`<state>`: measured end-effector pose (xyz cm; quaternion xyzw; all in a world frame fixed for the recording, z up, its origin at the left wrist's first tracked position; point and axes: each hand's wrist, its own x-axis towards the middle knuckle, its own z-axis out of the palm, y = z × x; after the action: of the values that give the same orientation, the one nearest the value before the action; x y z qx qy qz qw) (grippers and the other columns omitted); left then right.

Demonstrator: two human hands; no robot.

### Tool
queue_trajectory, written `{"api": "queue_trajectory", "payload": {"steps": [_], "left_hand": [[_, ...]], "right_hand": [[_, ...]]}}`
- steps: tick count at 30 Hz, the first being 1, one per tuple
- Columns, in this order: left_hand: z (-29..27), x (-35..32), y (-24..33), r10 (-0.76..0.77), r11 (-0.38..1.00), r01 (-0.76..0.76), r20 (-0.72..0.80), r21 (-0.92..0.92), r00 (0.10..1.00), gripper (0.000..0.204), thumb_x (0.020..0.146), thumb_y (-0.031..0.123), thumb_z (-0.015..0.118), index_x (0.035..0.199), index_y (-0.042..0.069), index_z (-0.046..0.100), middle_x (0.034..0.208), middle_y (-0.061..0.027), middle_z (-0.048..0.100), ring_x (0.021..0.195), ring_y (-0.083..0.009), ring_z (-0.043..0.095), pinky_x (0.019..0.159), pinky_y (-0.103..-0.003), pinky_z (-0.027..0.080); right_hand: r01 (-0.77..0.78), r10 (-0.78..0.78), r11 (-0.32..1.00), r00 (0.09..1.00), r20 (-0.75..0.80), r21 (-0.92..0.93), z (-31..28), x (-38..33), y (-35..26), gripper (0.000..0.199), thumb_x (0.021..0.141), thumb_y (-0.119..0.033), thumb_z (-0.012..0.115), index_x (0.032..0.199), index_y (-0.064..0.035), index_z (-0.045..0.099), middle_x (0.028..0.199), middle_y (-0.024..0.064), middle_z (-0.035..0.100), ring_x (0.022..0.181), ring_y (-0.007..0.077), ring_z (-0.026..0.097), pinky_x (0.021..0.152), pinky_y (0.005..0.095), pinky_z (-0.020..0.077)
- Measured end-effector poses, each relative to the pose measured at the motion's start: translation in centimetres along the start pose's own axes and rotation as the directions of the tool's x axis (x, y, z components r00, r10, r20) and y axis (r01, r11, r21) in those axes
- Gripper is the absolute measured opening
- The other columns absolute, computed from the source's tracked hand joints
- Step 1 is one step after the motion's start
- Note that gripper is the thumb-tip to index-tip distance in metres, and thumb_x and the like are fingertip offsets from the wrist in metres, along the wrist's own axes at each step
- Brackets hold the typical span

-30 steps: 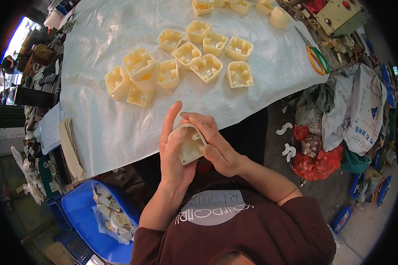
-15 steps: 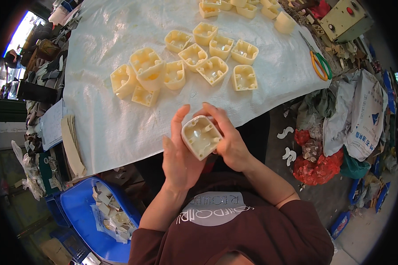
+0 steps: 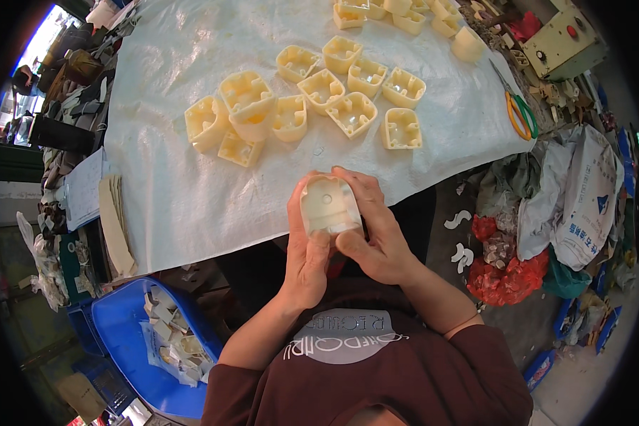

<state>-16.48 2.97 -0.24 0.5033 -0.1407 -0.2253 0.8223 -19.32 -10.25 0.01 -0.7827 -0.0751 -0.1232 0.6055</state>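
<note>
Between my two hands, in front of my chest, is a cream plastic housing (image 3: pixel 328 201) with rounded corners. Its closed face, marked by a small round spot, is turned up toward me. My left hand (image 3: pixel 307 248) grips its left side, thumb at the near edge. Around the right side wrap the fingers of my right hand (image 3: pixel 373 234), with that thumb also at the near edge. Beyond my hands, several similar hollow housings (image 3: pixel 353 115) lie on the white sheet (image 3: pixel 192 206), mostly open side up. One housing (image 3: pixel 246 96) sits on top of others at the left of the group.
Scissors (image 3: pixel 520 113) with orange and green handles lie at the sheet's right edge. A control box (image 3: pixel 561 44) stands behind them. At lower left is a blue bin (image 3: pixel 121 319) holding scraps. Bags, including a red one (image 3: pixel 508 280), sit on the floor at right.
My hands have turned the housing over, from its hollow side with posts to its closed face. My left fingers, spread before, now close around it. The view has shifted slightly.
</note>
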Motion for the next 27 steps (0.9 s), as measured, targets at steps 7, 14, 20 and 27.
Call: {"api": "queue_trajectory", "payload": {"steps": [7, 14, 20, 27], "left_hand": [[1.2, 0.1, 0.9, -0.071, 0.976, 0.074, 0.024, -0.204, 0.997, 0.050, 0.085, 0.021, 0.047, 0.131, 0.014, 0.029, 0.124, -0.0091, 0.039, 0.114, -0.0229, 0.045, 0.094, -0.038, 0.043], [1.0, 0.2, 0.4, -0.050, 0.975, 0.023, -0.116, -0.221, 0.992, 0.042, 0.092, 0.037, 0.048, 0.124, 0.014, 0.035, 0.118, -0.0063, 0.043, 0.110, -0.0203, 0.046, 0.091, -0.034, 0.043], [-0.1, 0.0, 1.3, -0.145, 0.980, 0.150, 0.049, -0.134, 0.988, 0.053, 0.085, 0.030, 0.060, 0.127, 0.011, 0.033, 0.115, -0.0107, 0.046, 0.102, -0.0186, 0.052, 0.081, -0.030, 0.047], [-1.7, 0.1, 2.2, -0.366, 0.927, 0.374, 0.313, 0.038, 0.876, 0.065, 0.079, 0.023, 0.066, 0.129, 0.001, 0.031, 0.096, -0.0076, 0.053, 0.075, -0.0107, 0.056, 0.057, -0.020, 0.045]], "right_hand": [[0.102, -0.096, 0.989, 0.994, -0.057, 0.105, 0.6, -0.1, 0.7, 0.051, 0.088, -0.023, 0.052, 0.131, 0.0001, 0.038, 0.127, 0.0159, 0.044, 0.116, 0.0297, 0.041, 0.097, 0.0376, 0.0313], [0.080, -0.072, 0.991, 0.995, -0.071, 0.110, 1.3, -0.3, 0.3, 0.046, 0.087, -0.015, 0.048, 0.129, 0.0019, 0.038, 0.126, 0.0184, 0.042, 0.108, 0.0305, 0.046, 0.093, 0.0386, 0.0382], [0.149, -0.149, 0.989, 0.986, -0.068, -0.006, 0.8, -0.3, 0.7, 0.039, 0.087, -0.016, 0.050, 0.124, -0.0033, 0.047, 0.125, 0.0181, 0.042, 0.110, 0.0313, 0.044, 0.096, 0.0396, 0.0357], [-0.190, -0.001, 0.843, 0.935, 0.355, 0.503, -2.5, 2.4, 0.6, 0.017, 0.091, -0.017, 0.050, 0.095, -0.0042, 0.061, 0.117, 0.0152, 0.050, 0.105, 0.0222, 0.048, 0.089, 0.0343, 0.0389]]}}
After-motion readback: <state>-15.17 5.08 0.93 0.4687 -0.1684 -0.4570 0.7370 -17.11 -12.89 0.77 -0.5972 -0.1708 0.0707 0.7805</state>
